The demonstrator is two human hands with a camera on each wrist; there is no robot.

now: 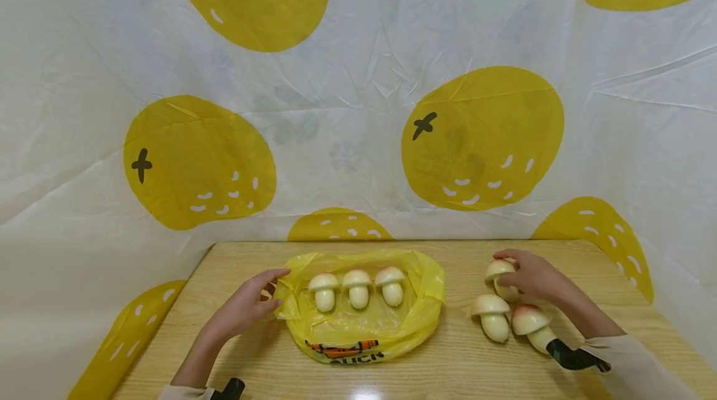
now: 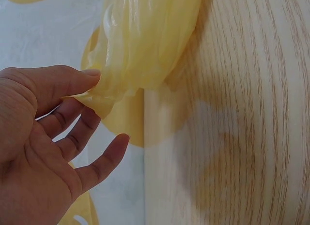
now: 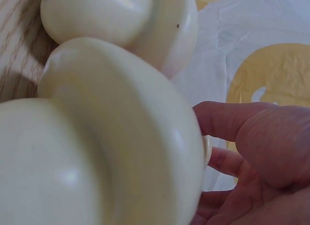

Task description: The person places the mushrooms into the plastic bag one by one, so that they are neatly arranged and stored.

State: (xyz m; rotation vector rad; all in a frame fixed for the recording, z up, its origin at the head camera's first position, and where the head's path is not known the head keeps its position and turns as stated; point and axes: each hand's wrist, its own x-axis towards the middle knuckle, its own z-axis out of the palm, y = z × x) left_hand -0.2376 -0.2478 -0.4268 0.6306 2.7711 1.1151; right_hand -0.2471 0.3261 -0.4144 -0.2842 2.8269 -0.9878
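Observation:
A yellow plastic bag (image 1: pixel 432 291) is spread on the table with its mouth wide, and three toy mushrooms (image 1: pixel 359 288) lie in a row inside it. My left hand (image 1: pixel 245 304) pinches the left edge of the bag; in the left wrist view the thumb presses the thin film (image 2: pixel 140 46) against the fingers. On the right, my right hand (image 1: pixel 534 274) grips the farthest of three loose mushrooms, its thumb and fingers around the pale cap (image 1: pixel 498 269). Two more, a left mushroom (image 1: pixel 493 319) and a right mushroom (image 1: pixel 531 323), lie nearer. Close in the right wrist view, a mushroom (image 3: pixel 121 123) hides the gripped one almost wholly.
The wooden table (image 1: pixel 459 369) ends at the back against a white curtain (image 1: pixel 347 157) printed with large yellow fruit. Dark bands (image 1: pixel 577 356) sit at both wrists. Printed lettering and an orange drawing (image 1: pixel 343 348) show on the bag's near side.

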